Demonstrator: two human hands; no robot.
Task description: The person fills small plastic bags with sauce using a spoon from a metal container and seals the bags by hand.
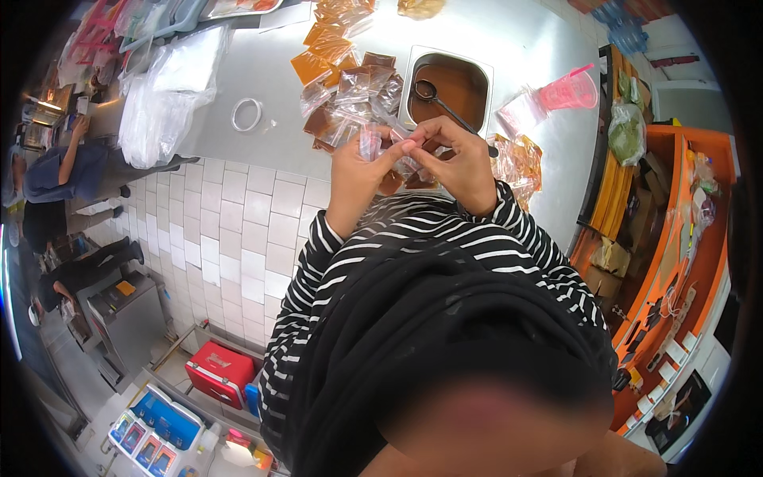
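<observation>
Close to my body, at the front of a steel table (280, 65), my left hand (363, 170) and my right hand (456, 161) meet fingertip to fingertip on a small clear plastic bag (396, 134). Folded clear plastic also lies within my left fingers. How full the bag is, I cannot tell. Beyond my hands stands a rectangular steel pan (471, 89) of brown sauce, with a black ladle (444, 106) resting in it. Filled sauce packets (369, 83) are piled left of the pan, and more brown packets (518, 164) lie right of my right hand.
A pink plastic cup (569, 89) stands by a stack of small bags (521, 113) on the right. At left are a clear tape roll (245, 114) and large plastic bags (161, 101). Orange shelving (673, 179) flanks the table. Other people (65, 173) stand far left.
</observation>
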